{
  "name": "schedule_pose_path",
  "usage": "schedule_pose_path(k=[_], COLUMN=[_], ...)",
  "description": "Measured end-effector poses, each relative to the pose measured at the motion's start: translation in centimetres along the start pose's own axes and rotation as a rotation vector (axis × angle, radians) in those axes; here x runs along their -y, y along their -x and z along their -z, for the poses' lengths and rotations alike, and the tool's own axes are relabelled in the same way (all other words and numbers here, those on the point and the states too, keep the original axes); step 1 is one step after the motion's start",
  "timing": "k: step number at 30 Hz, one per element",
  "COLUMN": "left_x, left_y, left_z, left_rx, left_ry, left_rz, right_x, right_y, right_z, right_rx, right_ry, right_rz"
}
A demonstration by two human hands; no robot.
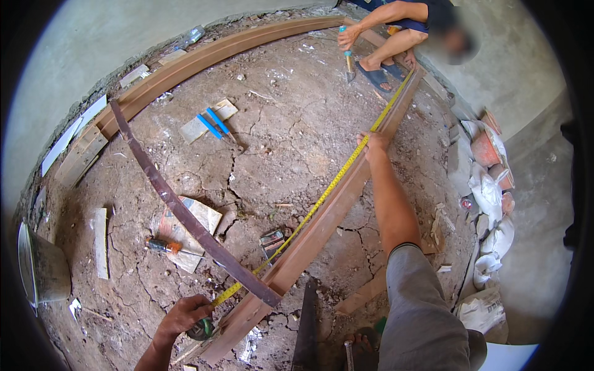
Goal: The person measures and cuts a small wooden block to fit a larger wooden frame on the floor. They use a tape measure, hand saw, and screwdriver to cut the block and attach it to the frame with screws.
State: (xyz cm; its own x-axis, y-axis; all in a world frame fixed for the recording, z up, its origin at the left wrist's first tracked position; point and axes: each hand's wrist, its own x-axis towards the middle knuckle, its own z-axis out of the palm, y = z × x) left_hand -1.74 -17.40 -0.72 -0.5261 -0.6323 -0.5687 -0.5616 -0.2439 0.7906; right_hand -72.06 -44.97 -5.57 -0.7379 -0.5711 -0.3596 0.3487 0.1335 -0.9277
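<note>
My left hand, at the lower left, is closed round the case of a tape measure. Its yellow blade runs out along a long brown wooden beam toward the far right. Partway along, my right hand grips the blade against the beam's edge. At the far end a co-worker's hand touches the tape and beam; the co-worker's other hand holds a turquoise-handled tool. Over the near part of the beam and tape lies a dark narrow wooden strip.
Another long beam curves along the far wall. Blue-handled pincers, a screwdriver and a small box lie on cracked earth. A bucket stands left; white sacks line the right. A dark tapered piece lies near me.
</note>
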Motion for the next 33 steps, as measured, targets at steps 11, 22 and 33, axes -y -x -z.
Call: schedule_pose_path(k=[11, 22, 33], left_x=[-3.0, 0.2, 3.5], left_y=[-3.0, -4.9, 4.3], left_z=[-1.6, -0.4, 0.4], left_rx=[0.032, 0.239, 0.194], left_ry=[0.209, 0.508, 0.486], left_rz=[0.072, -0.307, 0.037], right_x=[-1.0, -4.6, -8.7], right_y=[7.0, 28.5, 45.0], right_z=[0.2, 4.9, -2.5], right_rx=[-0.029, 0.334, 0.854], right_ry=[1.106, 1.037, 1.018], right_rz=[0.462, 1.068, 1.296])
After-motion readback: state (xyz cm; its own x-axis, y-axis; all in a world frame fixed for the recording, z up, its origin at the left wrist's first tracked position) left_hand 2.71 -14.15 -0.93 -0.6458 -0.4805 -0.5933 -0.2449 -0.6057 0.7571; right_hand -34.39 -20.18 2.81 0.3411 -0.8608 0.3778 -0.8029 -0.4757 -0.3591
